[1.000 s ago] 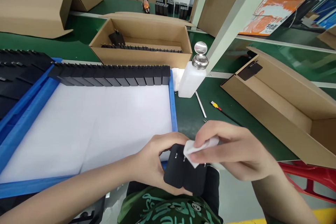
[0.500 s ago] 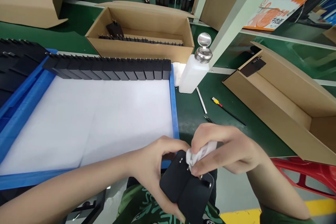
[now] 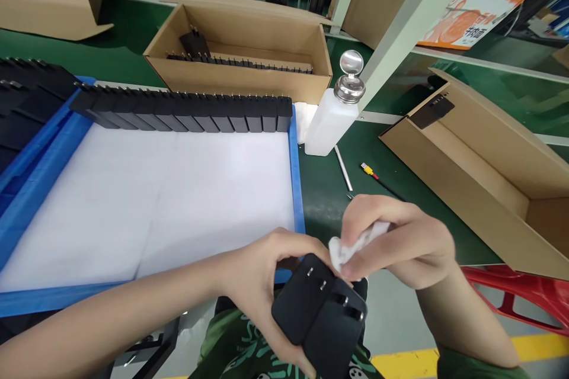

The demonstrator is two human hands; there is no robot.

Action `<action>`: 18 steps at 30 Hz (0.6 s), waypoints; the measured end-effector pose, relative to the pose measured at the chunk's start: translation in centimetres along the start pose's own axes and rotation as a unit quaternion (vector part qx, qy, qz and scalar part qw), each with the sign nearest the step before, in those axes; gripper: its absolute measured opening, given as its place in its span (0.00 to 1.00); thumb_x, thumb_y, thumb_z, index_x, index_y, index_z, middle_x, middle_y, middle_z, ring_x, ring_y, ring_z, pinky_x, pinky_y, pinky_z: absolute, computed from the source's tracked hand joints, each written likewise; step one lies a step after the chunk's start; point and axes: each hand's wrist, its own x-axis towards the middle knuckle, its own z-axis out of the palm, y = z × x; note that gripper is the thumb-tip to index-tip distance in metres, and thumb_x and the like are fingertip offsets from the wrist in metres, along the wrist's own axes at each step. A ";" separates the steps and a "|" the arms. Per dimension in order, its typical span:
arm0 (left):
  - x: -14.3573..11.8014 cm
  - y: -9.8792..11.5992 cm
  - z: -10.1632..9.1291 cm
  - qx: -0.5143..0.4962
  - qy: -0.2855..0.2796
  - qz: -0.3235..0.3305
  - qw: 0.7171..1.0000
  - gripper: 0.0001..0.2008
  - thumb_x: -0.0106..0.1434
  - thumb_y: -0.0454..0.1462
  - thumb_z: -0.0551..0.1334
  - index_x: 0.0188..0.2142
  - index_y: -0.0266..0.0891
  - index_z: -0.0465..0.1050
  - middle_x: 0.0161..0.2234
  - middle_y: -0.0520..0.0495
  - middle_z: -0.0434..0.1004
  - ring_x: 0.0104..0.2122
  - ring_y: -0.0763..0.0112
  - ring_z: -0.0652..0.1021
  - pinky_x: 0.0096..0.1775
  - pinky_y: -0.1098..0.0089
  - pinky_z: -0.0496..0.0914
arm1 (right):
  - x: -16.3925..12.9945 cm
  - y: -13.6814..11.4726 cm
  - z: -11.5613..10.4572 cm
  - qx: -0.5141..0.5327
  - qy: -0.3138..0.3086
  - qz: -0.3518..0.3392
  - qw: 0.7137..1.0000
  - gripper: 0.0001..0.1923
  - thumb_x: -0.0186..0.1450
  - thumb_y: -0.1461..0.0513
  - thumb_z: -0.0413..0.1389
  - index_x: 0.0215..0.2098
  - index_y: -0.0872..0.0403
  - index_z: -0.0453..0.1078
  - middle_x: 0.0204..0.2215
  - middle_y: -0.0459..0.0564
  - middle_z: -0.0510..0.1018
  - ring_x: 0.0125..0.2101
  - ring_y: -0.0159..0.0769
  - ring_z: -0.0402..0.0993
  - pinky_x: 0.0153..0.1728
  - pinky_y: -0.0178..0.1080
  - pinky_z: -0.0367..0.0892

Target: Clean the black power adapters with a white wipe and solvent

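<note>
Through the head camera I see my left hand (image 3: 267, 275) bent around two black plug blocks (image 3: 300, 302), which lie side by side with their metal prongs facing up. They are held in the air in front of the near edge of the table (image 3: 322, 207), close to the near right corner of the blue-rimmed tray (image 3: 296, 180). My right hand (image 3: 400, 243) is narrow, pinching a folded white cloth (image 3: 340, 253) between thumb and finger, just beside the upper end of the blocks; whether the cloth touches them, I cannot tell. Along the far edge of the tray stands a long row of black pieces (image 3: 191, 113). Outside its right edge, near the far corner, I have a white bottle (image 3: 329, 124) with its metal lid raised. A carton (image 3: 448, 192) lies slanted toward the table's near edge, on the right.
</note>
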 end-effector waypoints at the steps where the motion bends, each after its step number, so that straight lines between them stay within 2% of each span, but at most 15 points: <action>1: 0.0 0.0 0.0 0.005 0.000 -0.001 1.000 0.31 0.41 0.40 0.80 0.44 0.36 0.76 0.36 0.42 0.82 0.34 0.61 0.82 0.40 0.67 0.78 | 0.0 -0.2 0.2 0.001 0.006 0.008 1.000 0.17 0.71 0.73 0.47 0.39 0.59 0.77 0.38 0.53 0.72 0.37 0.29 0.75 0.37 0.33 0.75; 6: 0.1 0.1 -0.1 0.020 -0.001 -0.017 1.000 0.26 0.41 0.39 0.80 0.36 0.35 0.73 0.29 0.48 0.76 0.28 0.65 0.78 0.33 0.69 0.75 | -0.1 0.2 0.8 -0.011 -0.064 -0.008 0.998 0.19 0.74 0.70 0.43 0.42 0.56 0.77 0.40 0.55 0.74 0.42 0.32 0.76 0.43 0.35 0.76; 8: 0.1 0.1 -0.3 0.038 0.000 -0.010 0.999 0.26 0.42 0.39 0.80 0.39 0.35 0.74 0.31 0.46 0.78 0.29 0.64 0.79 0.34 0.69 0.76 | -0.2 0.5 0.6 -0.021 -0.068 -0.013 0.997 0.19 0.74 0.69 0.43 0.42 0.56 0.77 0.39 0.56 0.74 0.43 0.33 0.77 0.42 0.36 0.76; 10: 0.0 0.0 -0.5 0.070 -0.006 0.003 0.998 0.29 0.43 0.38 0.79 0.44 0.36 0.76 0.36 0.41 0.81 0.34 0.60 0.82 0.38 0.66 0.78 | -0.6 0.6 -0.1 -0.048 -0.047 0.006 0.998 0.18 0.72 0.72 0.45 0.42 0.56 0.77 0.40 0.55 0.74 0.43 0.34 0.77 0.40 0.36 0.75; 12: -0.1 -0.1 -0.7 0.110 0.004 0.032 0.993 0.34 0.44 0.36 0.79 0.52 0.39 0.74 0.44 0.37 0.82 0.40 0.56 0.83 0.44 0.62 0.78 | -1.2 0.2 -0.8 -0.099 0.009 0.034 0.994 0.19 0.70 0.74 0.47 0.42 0.53 0.78 0.39 0.52 0.75 0.39 0.32 0.76 0.36 0.36 0.74; 14: -0.2 -0.3 -0.8 0.154 0.036 0.068 0.985 0.38 0.45 0.34 0.79 0.56 0.41 0.72 0.49 0.35 0.80 0.45 0.54 0.82 0.48 0.60 0.78 | -2.0 -0.5 -1.4 -0.156 0.102 0.056 0.981 0.21 0.68 0.75 0.49 0.43 0.49 0.79 0.39 0.50 0.75 0.35 0.32 0.74 0.32 0.36 0.71; 18: -0.3 -0.7 -0.9 0.241 0.101 0.124 0.957 0.38 0.49 0.33 0.78 0.58 0.42 0.69 0.51 0.34 0.80 0.50 0.55 0.81 0.51 0.59 0.77 | -4.0 -1.7 -0.5 -0.203 0.289 0.125 0.927 0.25 0.68 0.74 0.50 0.47 0.40 0.79 0.38 0.51 0.74 0.36 0.36 0.71 0.28 0.39 0.66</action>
